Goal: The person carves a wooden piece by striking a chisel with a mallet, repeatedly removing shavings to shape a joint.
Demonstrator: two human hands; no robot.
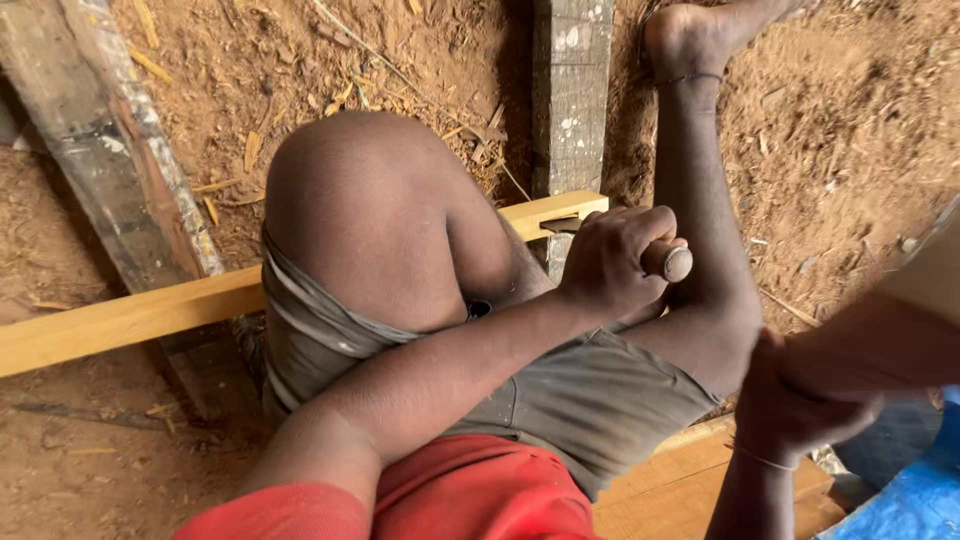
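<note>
Upper middle of the frame is blocked by the raised knee [370, 220]; the yellow plank [120, 318] is covered there. The plank's right end is hemmed by the left hand [612, 262] gripping a chisel handle [668, 262] and the dark beam [570, 90]. Bare dirt [850, 130], upper right, is left open. The lower-right corner is blurred, possibly the right hand [800, 400].

Two hands show: the left hand [608, 262], at centre right of the frame, closed around one wooden tool handle [668, 260] with a metal-capped end, and the right hand [790, 400], at lower right, blurred, gripping something that cannot be made out. One pale wooden plank [120, 318] runs from the left edge toward the centre. Two dark weathered beams lie on the sawdust-strewn ground: one slanted beam [110, 140] at upper left, one upright beam [571, 90] at top centre. One bare foot [685, 38] sits at the top right. One blue sheet [915, 495] fills the lower right corner.
</note>
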